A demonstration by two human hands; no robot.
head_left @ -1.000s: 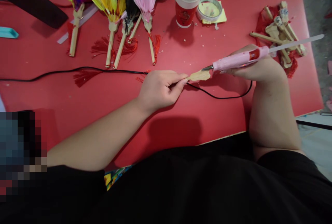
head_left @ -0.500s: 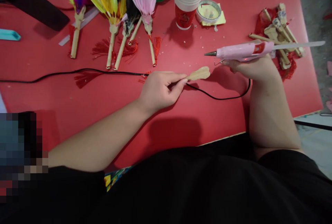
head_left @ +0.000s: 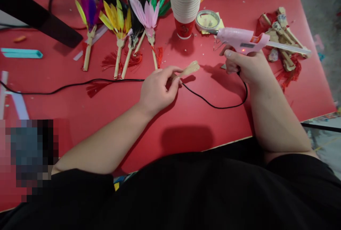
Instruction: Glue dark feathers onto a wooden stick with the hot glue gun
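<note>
While L hand (head_left: 157, 88) pinched wooden piece (head_left: 190, 68), R hand (head_left: 246, 64) gripped glue gun (head_left: 234, 37); steady, level hold prob. worked best.

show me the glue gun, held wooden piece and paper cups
Glue gun (head_left: 234, 37): head view, on its pink body.
Wooden piece (head_left: 191, 68): head view, on its broad end.
Paper cups (head_left: 184, 9): head view, on the stacked rims.

Soft, rather dim indoor light, apparently from above, covers the red worktop (head_left: 80, 111), with a pale sheen toward its right side. Diffuse shadows lie beneath the paper cups (head_left: 184, 8) and left of the right hand (head_left: 247, 61); a rounded one darkens the near edge. A tiny lamp glows on the glue gun (head_left: 231, 37). The black shirt (head_left: 199, 191) loses detail, the floor (head_left: 319, 8) is blurry, and a patch at lower left is pixelated
</note>
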